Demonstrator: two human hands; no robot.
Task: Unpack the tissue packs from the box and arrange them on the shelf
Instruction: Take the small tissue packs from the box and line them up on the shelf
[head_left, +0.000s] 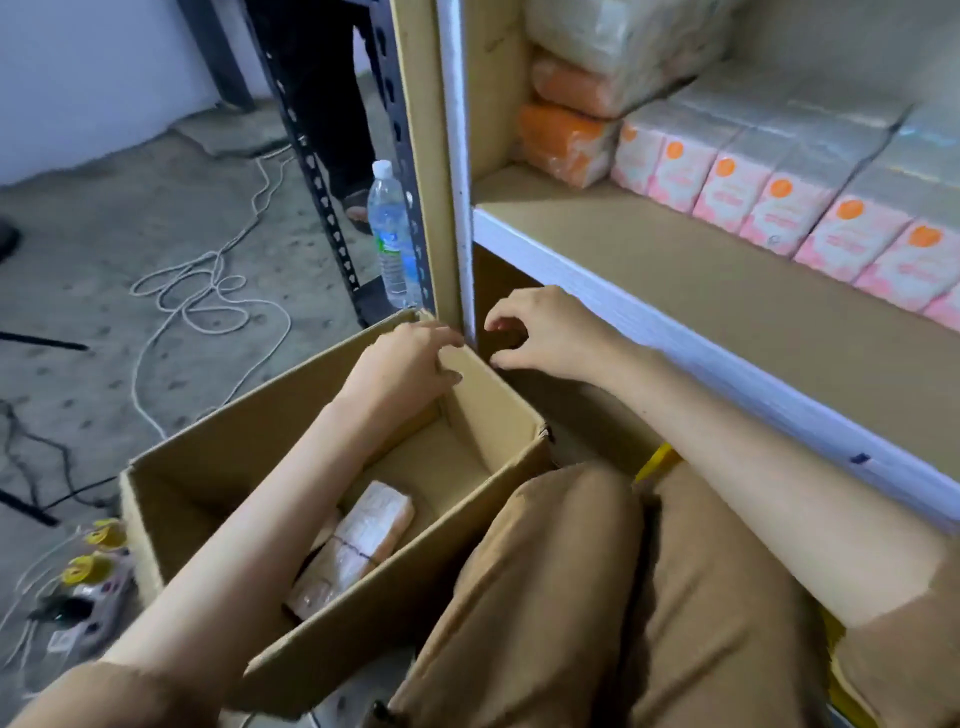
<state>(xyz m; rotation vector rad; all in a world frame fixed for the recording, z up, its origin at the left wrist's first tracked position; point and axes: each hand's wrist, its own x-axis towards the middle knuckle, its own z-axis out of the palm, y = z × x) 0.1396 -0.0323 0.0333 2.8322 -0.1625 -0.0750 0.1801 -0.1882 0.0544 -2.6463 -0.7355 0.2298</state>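
An open cardboard box stands on the floor beside the shelf. Inside it lie tissue packs in clear wrap, low at the bottom. My left hand grips the box's far right corner at the rim. My right hand hovers just right of that corner, below the shelf board, fingers curled and apart, holding nothing. On the shelf a row of pink packs with orange dots stands along the back right, with orange packs stacked at the back left.
A water bottle stands by the black slotted upright. White cable lies looped on the concrete floor, and a power strip lies left of the box. Another person's foot shows behind the rack. My knees are close to the box.
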